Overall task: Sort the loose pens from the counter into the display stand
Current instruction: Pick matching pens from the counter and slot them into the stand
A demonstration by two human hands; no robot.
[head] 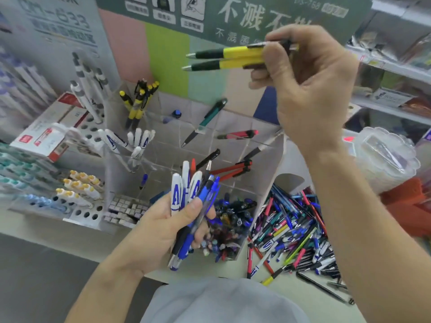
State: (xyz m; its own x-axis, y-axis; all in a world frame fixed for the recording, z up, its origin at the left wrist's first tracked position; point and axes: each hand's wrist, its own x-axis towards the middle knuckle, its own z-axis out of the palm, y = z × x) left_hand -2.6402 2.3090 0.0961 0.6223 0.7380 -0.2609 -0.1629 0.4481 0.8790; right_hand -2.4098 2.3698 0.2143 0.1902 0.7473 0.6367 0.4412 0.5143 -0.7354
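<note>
Fingers: right hand (303, 73) pinches two yellow pens (226, 58) at 1 o'clock — bound for matching stand (163, 145) slot | left hand (163, 227) grips unsorted bundle (196, 194).

The rear ends of the two yellow pens (229, 57) vanish inside the right hand (310, 89) at two o'clock, and the lower barrels of the pen bundle (193, 206) are covered by the left hand (163, 229). At twelve o'clock the green sign (233, 17) is cut by the top edge, its small print blurred. At five o'clock the loose pens (293, 231) run behind the right forearm.
</note>
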